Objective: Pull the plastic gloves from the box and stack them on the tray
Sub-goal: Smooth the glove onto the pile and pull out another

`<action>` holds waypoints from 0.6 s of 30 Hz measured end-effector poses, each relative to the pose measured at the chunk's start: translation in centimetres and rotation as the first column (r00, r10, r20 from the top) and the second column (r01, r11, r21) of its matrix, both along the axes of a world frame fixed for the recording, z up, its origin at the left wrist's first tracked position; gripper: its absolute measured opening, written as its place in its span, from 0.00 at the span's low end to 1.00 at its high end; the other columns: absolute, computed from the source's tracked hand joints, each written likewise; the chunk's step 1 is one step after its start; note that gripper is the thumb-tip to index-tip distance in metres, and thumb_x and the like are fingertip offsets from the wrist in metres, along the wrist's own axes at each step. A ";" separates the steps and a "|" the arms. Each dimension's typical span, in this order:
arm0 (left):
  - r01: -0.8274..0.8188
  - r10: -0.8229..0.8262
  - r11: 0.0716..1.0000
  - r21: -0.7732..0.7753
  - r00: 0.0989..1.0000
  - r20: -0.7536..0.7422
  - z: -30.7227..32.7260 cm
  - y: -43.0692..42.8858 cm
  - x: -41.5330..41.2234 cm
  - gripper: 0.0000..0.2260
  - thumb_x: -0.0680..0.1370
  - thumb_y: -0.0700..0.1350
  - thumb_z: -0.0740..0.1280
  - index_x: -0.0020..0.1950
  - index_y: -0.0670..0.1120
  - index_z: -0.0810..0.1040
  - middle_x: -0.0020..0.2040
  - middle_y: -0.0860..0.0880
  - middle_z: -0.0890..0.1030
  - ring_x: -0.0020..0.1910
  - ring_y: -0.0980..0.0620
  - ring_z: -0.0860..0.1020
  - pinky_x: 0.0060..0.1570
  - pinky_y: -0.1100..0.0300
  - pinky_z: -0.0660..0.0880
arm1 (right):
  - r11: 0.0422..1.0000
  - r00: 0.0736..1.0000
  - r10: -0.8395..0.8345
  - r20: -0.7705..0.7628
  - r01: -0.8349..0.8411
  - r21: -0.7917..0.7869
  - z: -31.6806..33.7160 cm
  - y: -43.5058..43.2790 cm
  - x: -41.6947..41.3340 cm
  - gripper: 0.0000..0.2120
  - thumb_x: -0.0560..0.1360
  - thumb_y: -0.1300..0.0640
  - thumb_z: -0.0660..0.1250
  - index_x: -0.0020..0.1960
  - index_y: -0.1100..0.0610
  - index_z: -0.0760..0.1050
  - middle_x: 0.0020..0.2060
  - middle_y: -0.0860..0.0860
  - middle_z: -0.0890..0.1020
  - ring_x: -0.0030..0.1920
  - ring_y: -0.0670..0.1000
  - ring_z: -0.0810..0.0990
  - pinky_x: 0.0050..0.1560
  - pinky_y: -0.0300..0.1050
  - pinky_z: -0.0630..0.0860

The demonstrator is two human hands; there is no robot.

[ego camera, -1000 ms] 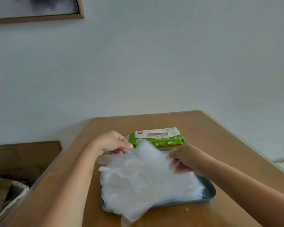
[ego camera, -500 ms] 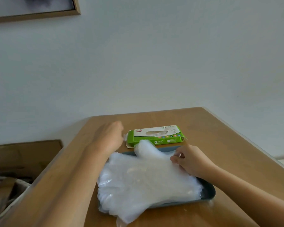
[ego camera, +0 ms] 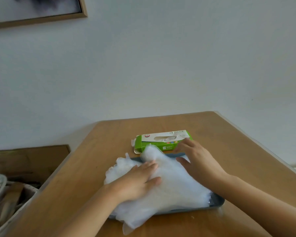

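Observation:
A thick stack of clear plastic gloves (ego camera: 174, 190) lies on a dark grey-blue tray (ego camera: 217, 201) and hangs over its near-left edge. My left hand (ego camera: 138, 180) lies flat on the left half of the stack, fingers straight, pressing it down. My right hand (ego camera: 196, 161) is spread over the far right part of the stack, its fingertips close to the green and white glove box (ego camera: 162, 140) that lies just behind the tray. A bit of glove shows in the box's top slot.
The wooden table (ego camera: 237, 151) ends in edges at right and left. To the left, lower down, stand a brown cardboard box (ego camera: 27, 161) and a basket of clutter (ego camera: 9, 200). A framed picture (ego camera: 36, 9) hangs on the white wall.
The glove both hands were holding up now lies on the stack. My left hand swung back from beside the box onto the stack, and my right hand opened and moved toward the box.

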State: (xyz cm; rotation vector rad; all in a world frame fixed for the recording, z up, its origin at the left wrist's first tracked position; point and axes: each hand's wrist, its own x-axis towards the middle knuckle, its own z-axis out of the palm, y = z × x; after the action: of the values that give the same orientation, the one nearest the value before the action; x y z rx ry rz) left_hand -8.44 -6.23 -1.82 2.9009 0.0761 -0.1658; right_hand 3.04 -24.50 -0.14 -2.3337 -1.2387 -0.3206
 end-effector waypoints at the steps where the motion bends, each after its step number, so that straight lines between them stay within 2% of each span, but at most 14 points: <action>1: -0.001 0.000 1.000 -0.018 1.000 -0.012 -0.2 -0.1 0.0 0.28 0.81 0.61 0.49 0.79 0.51 0.49 0.79 0.55 0.47 0.77 0.60 0.46 0.74 0.60 0.44 | 0.993 0.993 0.116 0.007 -0.116 -0.019 0.2 0.1 -0.6 0.11 0.78 0.56 0.64 0.60 0.52 0.76 0.60 0.47 0.75 0.61 0.49 0.74 0.59 0.40 0.69; 2: -0.007 0.007 0.999 -0.032 1.000 -0.024 -0.2 -0.2 -0.1 0.29 0.81 0.61 0.48 0.79 0.52 0.47 0.79 0.56 0.46 0.77 0.60 0.44 0.74 0.60 0.43 | 0.973 0.976 0.216 -0.017 -0.216 -0.085 0.2 0.1 -1.1 0.13 0.79 0.54 0.62 0.63 0.51 0.74 0.64 0.46 0.73 0.64 0.47 0.72 0.64 0.39 0.67; 4: -0.029 0.028 0.999 -0.033 0.999 -0.037 -0.5 -0.3 -0.3 0.30 0.81 0.62 0.48 0.79 0.52 0.45 0.79 0.55 0.44 0.76 0.61 0.42 0.74 0.60 0.41 | 0.895 0.944 0.291 -0.157 -0.327 -0.304 -0.3 0.1 -1.6 0.22 0.81 0.46 0.58 0.74 0.47 0.63 0.74 0.43 0.61 0.73 0.45 0.60 0.71 0.37 0.54; 6: -0.056 0.054 0.998 -0.011 0.994 -0.092 -0.5 -0.2 -0.7 0.34 0.77 0.67 0.48 0.79 0.54 0.42 0.79 0.56 0.40 0.76 0.60 0.40 0.75 0.56 0.37 | 0.803 0.935 0.232 -0.269 -0.340 -0.490 -0.9 -0.4 -1.0 0.32 0.78 0.37 0.55 0.78 0.43 0.48 0.77 0.43 0.48 0.77 0.47 0.46 0.74 0.42 0.45; 9: -0.111 0.129 0.989 0.101 0.974 -0.188 0.2 0.7 -1.6 0.51 0.62 0.80 0.45 0.78 0.55 0.37 0.78 0.55 0.37 0.77 0.55 0.37 0.74 0.50 0.36 | 0.745 0.935 0.143 -0.324 -0.317 -0.587 -0.7 -1.5 0.1 0.40 0.72 0.30 0.56 0.76 0.38 0.38 0.76 0.42 0.38 0.76 0.49 0.37 0.75 0.52 0.42; 12: -0.177 0.233 0.960 0.215 0.934 -0.272 1.6 1.8 -2.4 0.56 0.59 0.80 0.49 0.78 0.53 0.36 0.78 0.53 0.36 0.77 0.52 0.37 0.73 0.44 0.35 | 0.682 0.935 0.110 -0.336 -0.317 -0.659 -0.1 -1.9 0.9 0.46 0.69 0.28 0.61 0.75 0.35 0.35 0.75 0.39 0.36 0.76 0.48 0.35 0.76 0.57 0.43; 14: -0.166 0.248 0.950 0.263 0.915 -0.319 2.6 2.7 -2.8 0.60 0.55 0.81 0.51 0.78 0.51 0.37 0.78 0.52 0.37 0.77 0.53 0.37 0.74 0.45 0.35 | 0.654 0.928 0.104 -0.356 -0.334 -0.679 0.5 -1.9 1.0 0.48 0.67 0.28 0.64 0.74 0.35 0.35 0.75 0.38 0.36 0.76 0.48 0.35 0.76 0.59 0.44; 15: -0.157 0.242 0.954 0.256 0.905 -0.349 3.1 3.1 -3.0 0.59 0.56 0.80 0.54 0.79 0.51 0.38 0.78 0.53 0.38 0.77 0.54 0.38 0.74 0.46 0.36 | 0.645 0.927 0.102 -0.360 -0.337 -0.686 0.9 -1.8 1.0 0.48 0.67 0.29 0.65 0.74 0.34 0.36 0.75 0.37 0.37 0.76 0.48 0.36 0.76 0.58 0.44; 17: -0.169 0.229 0.968 0.188 0.900 -0.372 4.2 3.9 -3.0 0.55 0.60 0.77 0.62 0.79 0.53 0.45 0.79 0.55 0.45 0.78 0.55 0.45 0.76 0.52 0.43 | 0.668 0.932 0.096 -0.350 -0.321 -0.671 1.5 -1.6 1.3 0.47 0.67 0.31 0.67 0.76 0.35 0.43 0.76 0.38 0.44 0.77 0.46 0.44 0.75 0.53 0.48; 18: -0.182 0.227 0.971 0.153 0.905 -0.360 4.8 4.3 -2.8 0.52 0.61 0.76 0.64 0.79 0.55 0.50 0.79 0.55 0.52 0.77 0.55 0.52 0.75 0.56 0.50 | 0.707 0.932 0.093 -0.350 -0.309 -0.636 1.9 -1.3 1.5 0.43 0.67 0.31 0.68 0.75 0.36 0.49 0.76 0.37 0.51 0.76 0.45 0.51 0.74 0.49 0.53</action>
State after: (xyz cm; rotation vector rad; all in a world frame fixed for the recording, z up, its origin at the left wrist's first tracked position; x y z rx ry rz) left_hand -11.27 -1.96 2.94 2.9067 0.4697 -0.6990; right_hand 4.54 -25.85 1.72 -2.6381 -1.6311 0.6700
